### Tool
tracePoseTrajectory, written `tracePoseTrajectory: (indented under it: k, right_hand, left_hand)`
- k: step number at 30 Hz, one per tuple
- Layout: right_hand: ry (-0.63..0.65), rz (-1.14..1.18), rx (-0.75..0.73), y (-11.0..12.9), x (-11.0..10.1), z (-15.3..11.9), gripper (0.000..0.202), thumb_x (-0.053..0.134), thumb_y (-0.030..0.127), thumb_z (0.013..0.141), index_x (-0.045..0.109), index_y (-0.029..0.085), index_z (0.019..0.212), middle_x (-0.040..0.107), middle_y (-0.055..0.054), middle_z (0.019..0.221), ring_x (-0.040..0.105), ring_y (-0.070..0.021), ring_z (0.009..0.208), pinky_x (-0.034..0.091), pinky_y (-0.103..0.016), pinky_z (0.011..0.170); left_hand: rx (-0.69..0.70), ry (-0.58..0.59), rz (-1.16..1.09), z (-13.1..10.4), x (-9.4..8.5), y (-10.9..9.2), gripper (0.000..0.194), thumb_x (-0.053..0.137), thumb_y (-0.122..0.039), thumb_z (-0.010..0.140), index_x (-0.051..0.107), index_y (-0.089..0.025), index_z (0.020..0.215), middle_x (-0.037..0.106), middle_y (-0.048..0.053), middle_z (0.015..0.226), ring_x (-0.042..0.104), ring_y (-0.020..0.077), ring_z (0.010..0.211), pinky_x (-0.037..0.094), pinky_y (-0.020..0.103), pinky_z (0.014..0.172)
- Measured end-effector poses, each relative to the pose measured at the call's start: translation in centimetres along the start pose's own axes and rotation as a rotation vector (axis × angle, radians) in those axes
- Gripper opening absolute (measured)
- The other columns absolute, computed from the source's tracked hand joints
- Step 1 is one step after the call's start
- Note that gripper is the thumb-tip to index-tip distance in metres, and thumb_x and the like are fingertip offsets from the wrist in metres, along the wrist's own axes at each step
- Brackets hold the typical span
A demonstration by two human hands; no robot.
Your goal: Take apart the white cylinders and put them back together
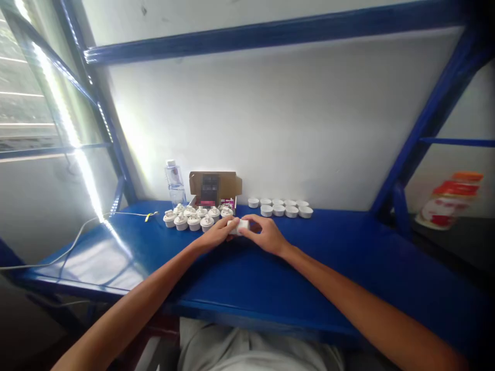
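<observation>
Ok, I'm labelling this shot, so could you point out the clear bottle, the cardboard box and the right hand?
Clear bottle [175,184]: head view, on its body.
Cardboard box [229,183]: head view, on its raised brown flap.
Right hand [268,234]: head view, on its back.

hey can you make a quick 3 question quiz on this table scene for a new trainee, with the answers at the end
1. What colour is the small object held between the left hand and the right hand?
2. Fill in the number: to the right of the open box, the plain white cups stand in ___ rows.
3. True or false: the clear bottle stands to the right of the open box.

Key:
1. White
2. Two
3. False; the clear bottle stands to its left
</observation>
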State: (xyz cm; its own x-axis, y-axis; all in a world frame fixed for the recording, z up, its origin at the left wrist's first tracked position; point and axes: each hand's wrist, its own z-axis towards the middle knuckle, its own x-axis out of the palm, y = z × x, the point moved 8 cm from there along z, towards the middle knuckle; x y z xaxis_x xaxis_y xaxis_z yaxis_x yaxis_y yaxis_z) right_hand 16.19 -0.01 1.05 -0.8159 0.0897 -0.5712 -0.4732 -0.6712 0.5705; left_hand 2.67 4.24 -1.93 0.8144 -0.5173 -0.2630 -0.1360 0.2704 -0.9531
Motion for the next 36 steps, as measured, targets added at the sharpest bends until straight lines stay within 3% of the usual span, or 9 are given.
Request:
tracePoseTrajectory:
  k: [3, 7, 9, 13, 15, 20, 24, 29, 36]
  right_hand:
    - [0.003, -0.043, -0.222, 2.2, 0.4, -0.1, 0.026, 0.065, 0.026, 0.091, 0.068, 0.023, 0.116, 0.070, -0.010, 0.126, 0.066, -0.0260, 0.117, 0.052, -0.044, 0.102]
    - [-0.110, -0.002, 0.093, 0.4, 0.0, 0.1, 0.043, 0.077, 0.038, 0.082, 0.065, 0.021, 0.120, 0.075, -0.009, 0.104, 0.074, -0.0241, 0.086, 0.061, -0.038, 0.078]
    - [-0.103, 0.003, 0.120, 0.1, 0.3, 0.0, 0.039, 0.075, 0.037, 0.084, 0.065, 0.020, 0.118, 0.076, -0.008, 0.102, 0.074, -0.0247, 0.087, 0.061, -0.039, 0.079]
    - [-0.034, -0.072, -0.288, 3.3, 1.2, -0.6, 0.024, 0.059, 0.017, 0.093, 0.068, 0.023, 0.115, 0.069, -0.010, 0.128, 0.060, -0.0269, 0.126, 0.048, -0.048, 0.109]
    - [-0.039, -0.049, -0.316, 3.6, 1.3, -0.8, 0.022, 0.057, 0.018, 0.094, 0.068, 0.024, 0.112, 0.068, -0.010, 0.130, 0.059, -0.0266, 0.127, 0.048, -0.048, 0.108]
    - [-0.151, 0.224, 0.273, -1.8, 1.1, -0.7, 0.037, 0.069, 0.052, 0.087, 0.065, 0.020, 0.106, 0.075, -0.006, 0.087, 0.072, -0.0232, 0.077, 0.061, -0.036, 0.069]
    - [-0.155, 0.474, 0.430, -3.8, 1.9, -0.8, 0.041, 0.077, 0.055, 0.080, 0.065, 0.020, 0.100, 0.075, -0.006, 0.091, 0.073, -0.0201, 0.078, 0.061, -0.031, 0.070]
    - [-0.057, 0.758, 0.732, -5.2, 3.8, -1.6, 0.044, 0.062, 0.061, 0.091, 0.066, 0.017, 0.092, 0.073, -0.007, 0.079, 0.067, -0.0150, 0.058, 0.055, -0.025, 0.052]
    - [-0.244, 0.396, 0.289, -3.2, 0.5, -0.5, 0.041, 0.065, 0.060, 0.087, 0.065, 0.020, 0.100, 0.076, -0.007, 0.092, 0.072, -0.0227, 0.082, 0.059, -0.033, 0.074]
  left_hand:
    - [-0.051, -0.050, -0.064, 0.0, -0.2, 0.4, 0.057, 0.047, -0.072, 0.092, 0.056, -0.016, 0.091, 0.049, -0.003, 0.064, 0.043, 0.0092, 0.054, 0.032, 0.023, 0.051]
    - [-0.058, -0.070, -0.147, 0.0, -0.2, 0.6, 0.056, 0.047, -0.073, 0.091, 0.053, -0.018, 0.095, 0.050, -0.002, 0.066, 0.045, 0.0098, 0.053, 0.033, 0.023, 0.050]
    - [-0.022, -0.078, -0.151, 0.0, -0.3, 0.4, 0.052, 0.055, -0.070, 0.089, 0.052, -0.019, 0.094, 0.052, -0.002, 0.068, 0.048, 0.0096, 0.056, 0.035, 0.023, 0.051]
    - [-0.126, 0.009, -0.275, 0.0, 0.3, 1.1, 0.051, 0.054, -0.070, 0.089, 0.048, -0.019, 0.087, 0.047, -0.004, 0.061, 0.038, 0.0068, 0.047, 0.026, 0.021, 0.045]
    - [-0.199, 0.051, -0.308, -0.1, 0.6, 1.5, 0.055, 0.047, -0.073, 0.091, 0.048, -0.019, 0.083, 0.044, -0.004, 0.058, 0.033, 0.0060, 0.043, 0.021, 0.020, 0.042]
    - [-0.096, 0.019, -0.204, -0.1, 0.2, 0.9, 0.046, 0.064, -0.062, 0.087, 0.055, -0.018, 0.101, 0.061, 0.001, 0.080, 0.059, 0.0119, 0.066, 0.044, 0.023, 0.057]
    - [0.046, -0.012, -0.220, 0.0, -0.2, 0.4, 0.047, 0.080, -0.045, 0.079, 0.056, -0.020, 0.111, 0.064, 0.002, 0.096, 0.063, 0.0137, 0.086, 0.049, 0.025, 0.076]
    - [0.170, -0.006, -0.179, -0.1, -0.3, -1.4, 0.049, 0.086, -0.038, 0.073, 0.061, -0.018, 0.110, 0.067, 0.005, 0.101, 0.064, 0.0190, 0.098, 0.049, 0.030, 0.086]
    - [0.066, -0.108, -0.140, -0.1, -1.0, -1.7, 0.046, 0.079, -0.049, 0.079, 0.061, -0.016, 0.105, 0.070, 0.007, 0.092, 0.068, 0.0180, 0.081, 0.053, 0.032, 0.077]
